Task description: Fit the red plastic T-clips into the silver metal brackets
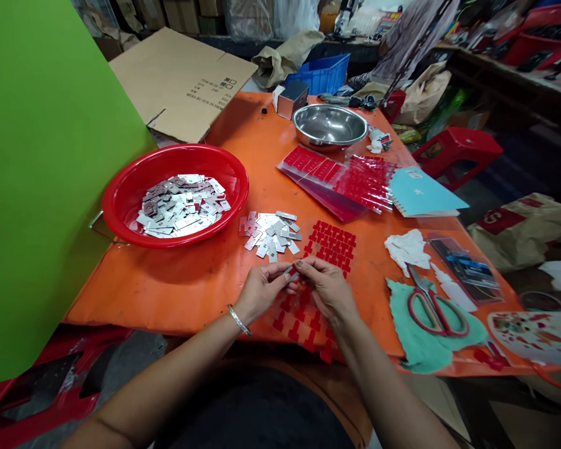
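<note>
Between the fingertips of both hands is a small metal plate [290, 270], with a trace of red beside it. My left hand [264, 288], wearing a silver bracelet [238, 319], pinches the plate. From the other side, my right hand [330, 288] closes its thumb and fingers at the plate's end; the exact contact is partly hidden. Under and around the hands lies a clear sheet with rows of red T-shaped stickers [333, 240]. A loose pile of metal plates [272, 234] lies just beyond my left hand.
A red basin [175, 240] holding many metal plates stands at left, by a green panel [51, 156]. Farther back are a steel bowl [330, 125], red sticker sheets [336, 178] and a blue notebook [425, 190]. Scissors [432, 305] rest on a green cloth [430, 358] at right.
</note>
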`<state>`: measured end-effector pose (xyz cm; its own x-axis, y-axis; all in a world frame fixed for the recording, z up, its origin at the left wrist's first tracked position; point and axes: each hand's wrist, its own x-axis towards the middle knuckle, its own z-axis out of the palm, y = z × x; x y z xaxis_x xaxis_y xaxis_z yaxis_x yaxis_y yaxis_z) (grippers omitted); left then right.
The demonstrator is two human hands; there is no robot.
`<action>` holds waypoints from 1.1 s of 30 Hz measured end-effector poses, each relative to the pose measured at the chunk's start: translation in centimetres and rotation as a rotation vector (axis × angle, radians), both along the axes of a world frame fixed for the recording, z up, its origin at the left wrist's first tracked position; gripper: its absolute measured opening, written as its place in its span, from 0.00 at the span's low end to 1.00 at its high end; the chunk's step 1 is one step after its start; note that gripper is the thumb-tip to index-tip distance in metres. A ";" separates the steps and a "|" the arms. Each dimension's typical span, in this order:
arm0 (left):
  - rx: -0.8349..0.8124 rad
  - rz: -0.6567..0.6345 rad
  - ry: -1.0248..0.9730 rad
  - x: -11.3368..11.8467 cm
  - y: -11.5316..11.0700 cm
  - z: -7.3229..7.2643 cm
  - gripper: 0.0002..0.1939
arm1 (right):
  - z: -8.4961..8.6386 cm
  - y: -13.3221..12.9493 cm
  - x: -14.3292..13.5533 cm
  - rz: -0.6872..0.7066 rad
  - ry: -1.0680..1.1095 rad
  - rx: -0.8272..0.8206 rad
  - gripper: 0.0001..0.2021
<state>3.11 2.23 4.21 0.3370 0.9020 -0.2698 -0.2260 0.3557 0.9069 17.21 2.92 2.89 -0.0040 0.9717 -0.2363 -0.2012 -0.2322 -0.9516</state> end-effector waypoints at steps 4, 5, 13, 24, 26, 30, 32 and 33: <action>0.179 0.073 0.286 -3.8 1.1 1.2 0.15 | -0.7 1.3 -0.6 0.123 -0.218 0.048 0.14; 0.276 0.144 0.390 -5.2 1.6 1.8 0.16 | -1.0 1.7 -0.8 0.127 -0.334 0.109 0.14; 0.675 0.569 1.296 -15.8 7.0 5.7 0.14 | -2.3 3.6 -3.2 0.170 -1.359 0.417 0.10; 0.471 0.412 0.528 -7.6 2.0 2.5 0.10 | -1.3 3.2 -4.7 0.104 -1.316 0.255 0.13; 0.249 0.325 0.319 -5.5 1.4 0.7 0.13 | -1.3 2.6 -4.4 0.069 -1.009 0.235 0.15; 0.025 0.262 0.069 -2.6 0.5 -2.0 0.14 | -1.1 0.4 -4.0 0.072 -0.444 0.114 0.16; 0.020 0.276 0.093 -2.1 0.2 -2.5 0.14 | -1.0 -0.8 -3.7 0.097 -0.421 0.113 0.16; 0.059 0.275 0.169 -2.0 0.2 -2.5 0.13 | -1.0 -1.3 -3.5 0.104 -0.482 0.152 0.16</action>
<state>1.07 2.40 1.70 0.0334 0.9688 -0.2458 -0.1503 0.2480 0.9570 13.72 1.66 1.93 -0.0276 0.9954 -0.0915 0.2853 -0.0799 -0.9551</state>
